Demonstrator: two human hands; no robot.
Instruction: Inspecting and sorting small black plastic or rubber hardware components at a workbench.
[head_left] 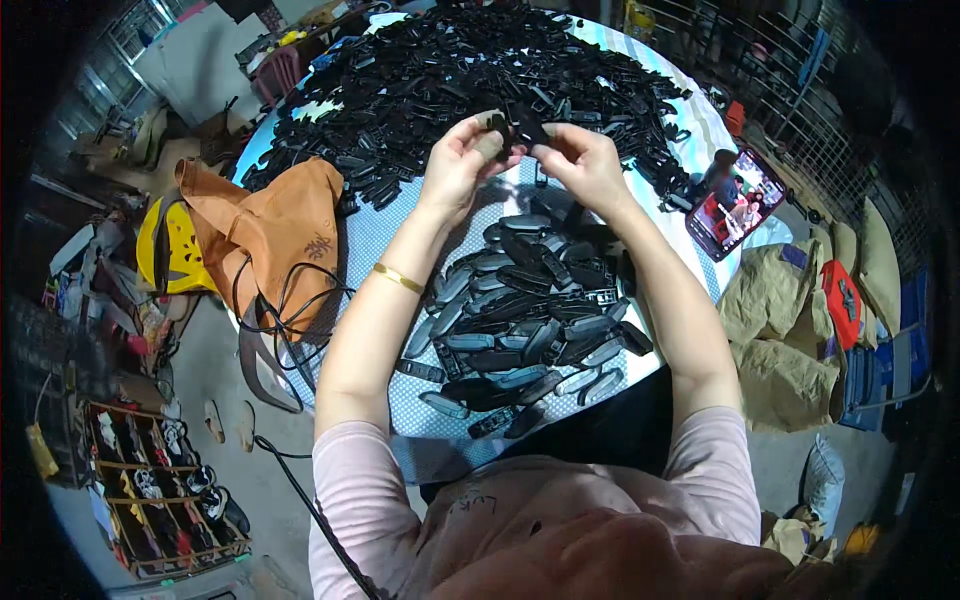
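My left hand (462, 165) is closed, with its thumb and fingers pinching a small black plastic piece (499, 126). Close beside it, my right hand (588, 172) grips another black plastic piece (527, 124) between thumb and fingers. The two pieces nearly meet; whether they touch I cannot tell. Both hands are raised over the table, at the near edge of a large heap of loose black plastic parts (400, 100). Between my forearms lies a smaller pile of elongated black and grey plastic parts (530, 290).
A patterned cloth covers the round table (400, 215). An orange-brown cloth bag (285, 225) with a black cable lies at the left edge, beside a yellow perforated item (180, 245). A phone with a lit screen (735, 205) rests at the right edge. Brown sacks (790, 380) stand beyond it.
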